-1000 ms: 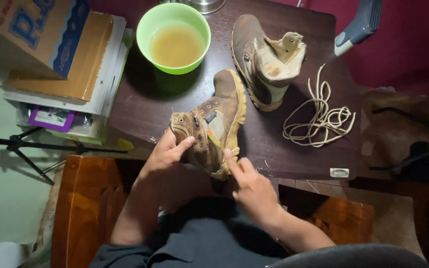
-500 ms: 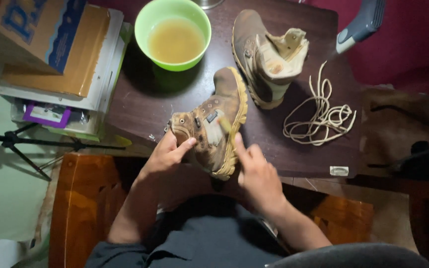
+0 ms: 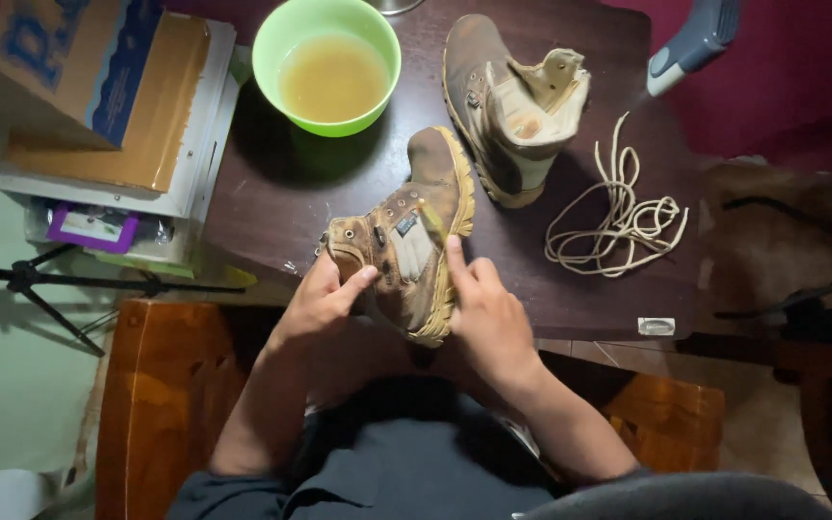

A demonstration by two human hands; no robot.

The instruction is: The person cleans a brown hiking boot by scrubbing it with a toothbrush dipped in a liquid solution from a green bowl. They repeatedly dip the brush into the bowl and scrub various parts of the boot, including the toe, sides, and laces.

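- I see my left hand curled around the collar end of a worn brown boot, thumb pressed to its upper.
- My right hand grips the boot's sole edge, index finger laid along the yellowish welt.
- The boot lies tilted at the near edge of the dark surface.
- Behind it, a second boot lies on its side, a loose lace just right of it.
- A green bowl of cloudy liquid stands at the far left.
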